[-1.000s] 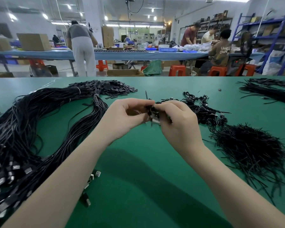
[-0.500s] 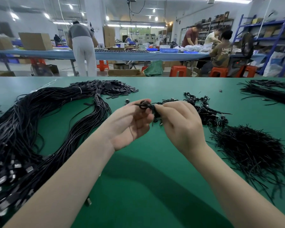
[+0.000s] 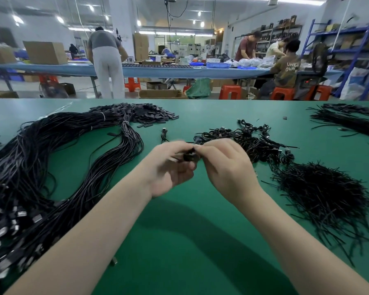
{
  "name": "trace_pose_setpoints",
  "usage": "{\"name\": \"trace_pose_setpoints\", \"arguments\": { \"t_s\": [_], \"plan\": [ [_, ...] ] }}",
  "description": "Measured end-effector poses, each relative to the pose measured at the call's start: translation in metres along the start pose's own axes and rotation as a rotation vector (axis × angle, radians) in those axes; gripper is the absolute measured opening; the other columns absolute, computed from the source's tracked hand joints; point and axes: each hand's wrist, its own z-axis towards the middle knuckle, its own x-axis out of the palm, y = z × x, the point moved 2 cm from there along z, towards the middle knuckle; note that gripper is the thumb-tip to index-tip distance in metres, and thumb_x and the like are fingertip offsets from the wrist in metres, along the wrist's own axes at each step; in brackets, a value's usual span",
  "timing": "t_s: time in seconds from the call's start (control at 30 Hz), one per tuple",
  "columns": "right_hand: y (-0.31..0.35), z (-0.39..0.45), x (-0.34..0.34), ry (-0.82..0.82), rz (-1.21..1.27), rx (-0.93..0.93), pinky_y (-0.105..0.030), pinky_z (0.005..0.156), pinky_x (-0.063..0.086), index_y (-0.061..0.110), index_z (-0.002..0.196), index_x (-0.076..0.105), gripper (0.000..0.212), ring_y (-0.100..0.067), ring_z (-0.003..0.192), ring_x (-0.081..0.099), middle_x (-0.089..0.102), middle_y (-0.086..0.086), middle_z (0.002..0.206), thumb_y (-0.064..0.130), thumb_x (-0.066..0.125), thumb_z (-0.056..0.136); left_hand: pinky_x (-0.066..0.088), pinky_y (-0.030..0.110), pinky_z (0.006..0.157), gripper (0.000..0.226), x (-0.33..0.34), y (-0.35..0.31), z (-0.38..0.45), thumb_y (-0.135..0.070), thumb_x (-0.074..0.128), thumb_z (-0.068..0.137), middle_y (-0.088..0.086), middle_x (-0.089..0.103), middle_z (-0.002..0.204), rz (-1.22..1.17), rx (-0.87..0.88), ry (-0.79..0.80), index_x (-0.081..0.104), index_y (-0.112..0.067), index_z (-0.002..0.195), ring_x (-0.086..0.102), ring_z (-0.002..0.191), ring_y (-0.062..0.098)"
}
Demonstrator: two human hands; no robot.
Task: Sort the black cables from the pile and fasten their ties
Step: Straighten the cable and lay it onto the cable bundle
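Reaching in from the near edge of the green table [image 3: 179, 252], two bare forearms meet at mid-table, where both hands work on one small coiled cable [image 3: 190, 156]. The left hand [image 3: 170, 167] has its fingers curled, thumb and fingertips pinching the dark bundle from its side; the right hand [image 3: 226, 165] is curled too, its fingertips pinching the same bundle from the other side. The fingers are blurred, so whether a tie is already round the coil cannot be told.

To the left lies the pile [image 3: 30, 171] of long black cables, its metal plugs nearest the person, sweeping away toward a heap of flat black tabs [image 3: 136, 112]. To the right, near the right wrist, sits a bristly heap of ties [image 3: 320, 192]; beyond it, just behind the hands, lies a cluster of coiled cables [image 3: 247, 139], apparently done. One small coil [image 3: 164, 134] lies apart, and more black strands [image 3: 349, 122] lie at the far right edge.

The likely step is twisting a tie shut. The risk is that a pinch this small and quick lets the coil spring open if either hand eases before the tie is tight, or that the tie catches only some loops and slides off. Setting the piece down carelessly could also tangle it with the cluster.

Across the aisle, people work at a long blue bench [image 3: 158, 70].
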Motion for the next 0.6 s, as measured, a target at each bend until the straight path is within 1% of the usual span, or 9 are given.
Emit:
{"name": "trace_pose_setpoints", "arguments": {
  "t_s": [0.03,0.1,0.17,0.23,0.3,0.33,0.4,0.5,0.6],
  "plan": [
    [0.0,-0.004,0.003,0.008,-0.029,-0.032,-0.037,0.067,0.053,-0.003,0.092,0.073,0.019,-0.03,0.071,0.065,0.068,-0.013,0.08,-0.011,0.067,0.077,0.047,0.02,0.043,0.018,-0.001,0.001,-0.001,-0.012,0.051,0.094,0.004,0.06,0.064,-0.059,-0.086,0.058,0.062,-0.013,0.08,0.054,0.045,0.01],
    [-0.002,-0.012,0.009,0.055,-0.047,-0.032,-0.037,0.066,0.054,-0.001,0.093,0.074,0.021,-0.03,0.071,0.066,0.069,-0.012,0.081,-0.011,0.069,0.075,0.052,0.023,0.049,0.01,-0.011,0.001,0.002,-0.018,0.049,0.098,0.004,0.064,0.069,0.1,-0.115,0.027,0.057,-0.015,0.093,0.062,0.052,0.014],
    [-0.015,-0.017,0.012,0.093,-0.047,0.032,-0.037,0.066,0.055,-0.001,0.095,0.074,0.022,-0.03,0.074,0.067,0.07,-0.013,0.084,-0.01,0.069,0.076,0.057,0.031,0.068,0.018,-0.033,-0.005,0.009,-0.031,0.044,0.101,0.002,0.07,0.087,0.582,-0.034,-0.135,0.055,-0.022,0.111,0.069,0.071,0.017],
    [-0.041,-0.025,0.013,0.125,-0.068,0.268,-0.04,0.072,0.056,-0.001,0.109,0.069,0.029,-0.032,0.085,0.066,0.07,-0.016,0.097,-0.009,0.063,0.082,0.049,0.032,0.088,0.028,-0.064,-0.019,0.016,-0.035,0.04,0.101,0.0,0.067,0.112,1.165,0.1,-0.313,0.058,-0.023,0.12,0.065,0.094,0.017],
    [-0.073,-0.044,0.015,0.313,-0.2,0.647,-0.041,0.091,0.05,0.003,0.136,0.05,0.05,-0.033,0.113,0.056,0.058,-0.019,0.128,-0.009,0.049,0.088,0.044,0.031,0.092,0.029,-0.108,-0.03,0.021,-0.023,0.044,0.1,0.005,0.064,0.122,1.526,0.125,-0.538,0.063,-0.016,0.12,0.06,0.107,0.023],
    [-0.084,-0.058,0.016,0.46,-0.293,0.787,-0.041,0.101,0.042,0.005,0.145,0.036,0.059,-0.033,0.126,0.046,0.045,-0.02,0.142,-0.009,0.044,0.088,0.046,0.033,0.09,0.028,-0.134,-0.032,0.023,-0.017,0.046,0.098,0.009,0.065,0.119,1.596,0.067,-0.646,0.065,-0.012,0.116,0.06,0.103,0.027],
    [-0.091,-0.085,0.021,0.681,-0.376,0.849,-0.041,0.11,0.032,0.009,0.151,0.022,0.065,-0.033,0.137,0.031,0.028,-0.019,0.153,-0.003,0.043,0.091,0.049,0.036,0.078,0.021,-0.177,-0.029,0.018,-0.01,0.049,0.094,0.013,0.065,0.098,1.64,-0.161,-0.795,0.065,-0.004,0.106,0.058,0.081,0.026],
    [-0.091,-0.097,0.027,0.66,-0.199,0.892,-0.043,0.109,0.035,0.013,0.145,0.04,0.049,-0.03,0.134,0.038,0.036,-0.014,0.15,0.01,0.046,0.097,0.05,0.037,0.081,0.024,-0.213,-0.019,0.009,-0.024,0.058,0.094,0.011,0.061,0.093,1.666,-0.427,-0.788,0.067,-0.005,0.106,0.057,0.084,0.029],
    [-0.09,-0.097,0.031,0.622,-0.191,0.854,-0.041,0.108,0.037,0.015,0.133,0.057,0.039,-0.028,0.133,0.04,0.045,-0.012,0.144,0.014,0.051,0.095,0.051,0.04,0.081,0.032,-0.22,-0.022,0.001,-0.039,0.069,0.086,0.014,0.066,0.106,1.521,-0.347,-0.905,0.071,-0.014,0.106,0.06,0.097,0.034]
  ]
}}
